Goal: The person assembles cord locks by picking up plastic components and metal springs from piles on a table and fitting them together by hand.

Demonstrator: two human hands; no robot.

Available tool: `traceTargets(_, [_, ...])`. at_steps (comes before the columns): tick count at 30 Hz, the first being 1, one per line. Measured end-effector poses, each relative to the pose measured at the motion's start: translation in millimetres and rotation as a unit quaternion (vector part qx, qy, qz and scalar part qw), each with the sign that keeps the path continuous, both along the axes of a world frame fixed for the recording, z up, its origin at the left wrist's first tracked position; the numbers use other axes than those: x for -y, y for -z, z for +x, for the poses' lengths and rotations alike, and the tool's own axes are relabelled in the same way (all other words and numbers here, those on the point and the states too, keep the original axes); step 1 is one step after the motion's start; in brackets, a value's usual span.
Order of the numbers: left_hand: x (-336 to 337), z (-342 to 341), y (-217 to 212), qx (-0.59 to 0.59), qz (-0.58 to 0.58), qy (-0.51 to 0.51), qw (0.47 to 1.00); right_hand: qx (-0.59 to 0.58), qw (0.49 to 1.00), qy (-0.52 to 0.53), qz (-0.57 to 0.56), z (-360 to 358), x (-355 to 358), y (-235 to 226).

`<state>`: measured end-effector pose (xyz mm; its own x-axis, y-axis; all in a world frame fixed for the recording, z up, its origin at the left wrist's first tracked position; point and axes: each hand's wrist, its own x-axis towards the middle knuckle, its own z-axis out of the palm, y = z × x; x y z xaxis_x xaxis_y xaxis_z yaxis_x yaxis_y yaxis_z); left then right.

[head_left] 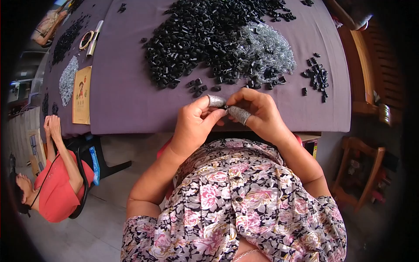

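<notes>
You wear a short-sleeved blouse [235, 205] printed with pink flowers and dark leaves on a pale ground, closed by small dark buttons [238, 199] down the front. Grey fabric finger cots [239, 114] cover two fingertips; your forearms are bare.

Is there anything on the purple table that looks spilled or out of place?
Nothing looks damaged. The black parts and silver springs lie in loose, overlapping heaps on the purple table, with strays at the edges. Both hands pinch one small black piece.
</notes>
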<state>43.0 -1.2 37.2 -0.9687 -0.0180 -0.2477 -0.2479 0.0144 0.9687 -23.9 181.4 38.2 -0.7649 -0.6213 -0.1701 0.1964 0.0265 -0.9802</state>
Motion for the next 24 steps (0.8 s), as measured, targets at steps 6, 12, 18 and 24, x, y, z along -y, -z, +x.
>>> traceTargets(6, [-2,1,2,-0.057,-0.09,0.017,0.994,0.019,0.999,-0.023,-0.015,-4,1,9])
traceTargets(12, [-3,-2,1,-0.031,-0.08,0.024,0.996,-0.017,0.999,0.041,-0.008,-3,2,16])
traceTargets(18, [0,-2,6,-0.018,-0.02,0.01,1.0,-0.006,1.0,0.012,-0.017,-5,-1,16])
traceTargets(24, [-3,-3,1,-0.025,-0.015,0.005,1.0,-0.077,0.997,0.014,-0.002,-7,-3,8])
